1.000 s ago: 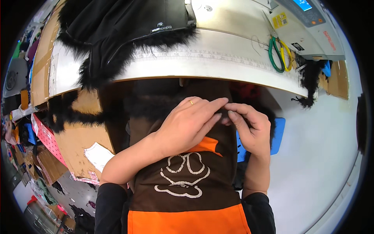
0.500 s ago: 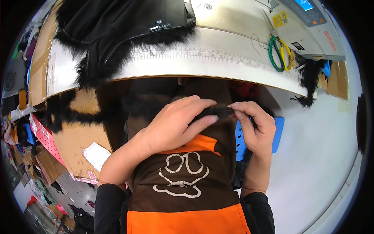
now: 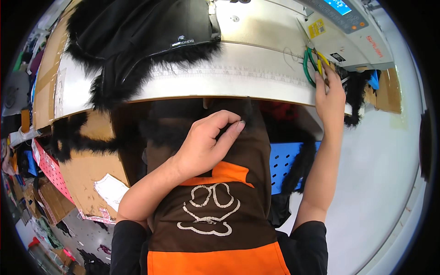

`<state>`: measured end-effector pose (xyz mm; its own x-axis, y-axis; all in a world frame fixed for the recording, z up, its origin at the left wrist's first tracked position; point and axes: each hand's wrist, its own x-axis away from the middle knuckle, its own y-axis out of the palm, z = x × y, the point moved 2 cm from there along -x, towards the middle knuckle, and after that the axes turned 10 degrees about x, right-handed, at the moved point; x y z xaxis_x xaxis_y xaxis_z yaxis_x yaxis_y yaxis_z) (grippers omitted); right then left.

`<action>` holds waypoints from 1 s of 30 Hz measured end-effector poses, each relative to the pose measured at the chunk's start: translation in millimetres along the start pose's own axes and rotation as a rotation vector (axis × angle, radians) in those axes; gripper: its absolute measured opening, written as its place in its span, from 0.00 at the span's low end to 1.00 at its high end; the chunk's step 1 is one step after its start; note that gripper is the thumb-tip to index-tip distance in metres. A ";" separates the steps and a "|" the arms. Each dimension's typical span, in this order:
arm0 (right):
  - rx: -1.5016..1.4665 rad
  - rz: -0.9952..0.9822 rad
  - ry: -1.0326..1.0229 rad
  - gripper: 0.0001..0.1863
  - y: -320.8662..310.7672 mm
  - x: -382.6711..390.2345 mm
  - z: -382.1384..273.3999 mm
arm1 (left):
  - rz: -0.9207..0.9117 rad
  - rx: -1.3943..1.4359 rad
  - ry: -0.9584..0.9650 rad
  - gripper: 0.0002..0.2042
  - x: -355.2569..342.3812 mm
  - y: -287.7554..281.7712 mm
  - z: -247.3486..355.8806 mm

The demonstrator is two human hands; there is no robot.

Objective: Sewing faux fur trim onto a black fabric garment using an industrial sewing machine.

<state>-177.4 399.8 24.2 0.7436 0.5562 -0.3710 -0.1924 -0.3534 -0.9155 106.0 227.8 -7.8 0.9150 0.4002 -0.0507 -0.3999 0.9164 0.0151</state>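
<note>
The worktop (image 3: 266,87) carries a black fur-trimmed garment (image 3: 146,32); below its front edge, the left hand (image 3: 204,144) has its grip pinched on dark fur (image 3: 249,111), while the right hand (image 3: 331,103) touches green-and-yellow-handled scissors (image 3: 307,68), its closure impossible to tell; lifting them carelessly could snag the nearby loose thread (image 3: 288,58), and a slack pinch could drop the fur

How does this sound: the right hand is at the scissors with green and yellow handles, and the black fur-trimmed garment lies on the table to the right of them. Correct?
Not quite: in the head view, the black fur-trimmed garment lies on the table to the left of the scissors. The right hand is indeed at them.
</note>
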 end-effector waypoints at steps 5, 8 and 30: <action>0.070 -0.183 -0.017 0.32 -6.1 -25.8 5.2 | 0.049 -0.020 0.071 0.04 0.1 0.5 -2.5; -0.168 -0.406 0.130 0.38 -16.9 -32.9 -2.7 | 0.053 -0.010 0.033 0.04 -0.5 -1.4 -0.2; -0.684 -0.808 0.017 0.37 -56.5 150.1 -30.2 | -0.018 -0.017 0.069 0.05 -18.3 17.6 -0.7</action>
<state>-35.6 480.5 25.0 0.4991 0.8068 0.3161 0.7614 -0.2341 -0.6046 82.2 236.5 -7.3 0.9167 0.3815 -0.1191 -0.3847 0.9231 -0.0036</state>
